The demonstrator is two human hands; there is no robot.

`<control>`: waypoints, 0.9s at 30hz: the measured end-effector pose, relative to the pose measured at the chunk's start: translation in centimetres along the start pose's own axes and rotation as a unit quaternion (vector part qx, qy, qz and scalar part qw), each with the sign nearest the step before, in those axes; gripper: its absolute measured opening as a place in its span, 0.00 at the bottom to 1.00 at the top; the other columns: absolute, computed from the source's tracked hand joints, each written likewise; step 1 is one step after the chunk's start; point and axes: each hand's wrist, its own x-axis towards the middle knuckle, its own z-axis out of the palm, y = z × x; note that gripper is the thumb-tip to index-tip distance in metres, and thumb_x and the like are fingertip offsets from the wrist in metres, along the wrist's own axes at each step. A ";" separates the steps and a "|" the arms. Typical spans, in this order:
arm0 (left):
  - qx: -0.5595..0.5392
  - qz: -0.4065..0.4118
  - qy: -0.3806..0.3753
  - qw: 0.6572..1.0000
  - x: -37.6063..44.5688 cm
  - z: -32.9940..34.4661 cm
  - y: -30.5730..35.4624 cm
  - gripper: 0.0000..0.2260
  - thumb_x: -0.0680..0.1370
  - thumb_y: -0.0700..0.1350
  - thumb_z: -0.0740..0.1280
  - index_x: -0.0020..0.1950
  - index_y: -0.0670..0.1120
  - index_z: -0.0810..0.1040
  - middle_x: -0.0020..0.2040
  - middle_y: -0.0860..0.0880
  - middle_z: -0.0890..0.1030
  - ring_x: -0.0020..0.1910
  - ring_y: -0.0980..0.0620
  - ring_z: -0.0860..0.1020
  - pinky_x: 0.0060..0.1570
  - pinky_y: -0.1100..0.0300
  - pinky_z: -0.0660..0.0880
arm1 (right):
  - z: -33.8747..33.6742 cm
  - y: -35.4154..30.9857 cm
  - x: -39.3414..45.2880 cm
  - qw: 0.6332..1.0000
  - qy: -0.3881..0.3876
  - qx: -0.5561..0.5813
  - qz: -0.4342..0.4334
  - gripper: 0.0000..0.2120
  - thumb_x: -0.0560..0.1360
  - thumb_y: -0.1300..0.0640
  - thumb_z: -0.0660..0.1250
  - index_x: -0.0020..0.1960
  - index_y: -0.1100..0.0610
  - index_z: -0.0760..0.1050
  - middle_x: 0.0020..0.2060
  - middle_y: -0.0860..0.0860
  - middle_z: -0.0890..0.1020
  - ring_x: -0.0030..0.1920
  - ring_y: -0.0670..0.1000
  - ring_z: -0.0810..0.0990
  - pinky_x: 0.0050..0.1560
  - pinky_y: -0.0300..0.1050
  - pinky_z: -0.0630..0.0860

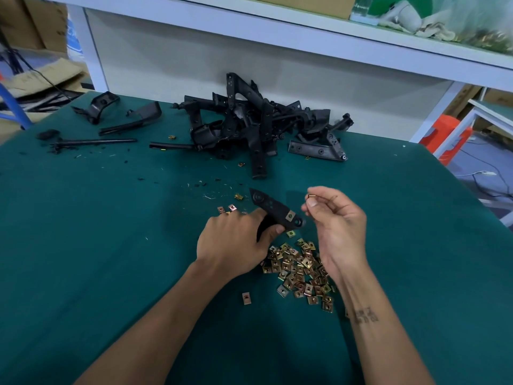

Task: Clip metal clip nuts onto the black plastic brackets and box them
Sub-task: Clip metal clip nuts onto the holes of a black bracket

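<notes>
Green table (111,245): left hand (233,243) grips bracket (274,211); right fingers (311,202) pinch clip nut (308,196).

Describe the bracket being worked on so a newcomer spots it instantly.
On the green table, look nearer than the heap of black brackets. The left hand grips one bracket; unlike the heaped ones, it shows a metal clip nut already fitted.

the left hand (236,240) hides the near end of the flat black plastic bracket (273,208) it grips. the small brass-coloured metal clip nut (309,196) pinched at the right hand's (337,226) fingertips is too small to make out. the white upper shelf (416,37) is cut off by the top edge, its contents blurred.
</notes>
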 end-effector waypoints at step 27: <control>0.011 0.021 0.000 1.000 -0.3 -0.3 0.4 0.28 0.78 0.68 0.44 0.53 0.53 0.76 0.38 0.48 0.82 0.35 0.40 0.81 0.31 0.55 0.66 | 4.2 1.2 -2.6 0.999 0.010 0.008 -0.036 0.11 0.75 0.69 0.74 0.42 0.53 0.85 0.38 0.50 0.87 0.41 0.45 0.85 0.43 0.35 0.79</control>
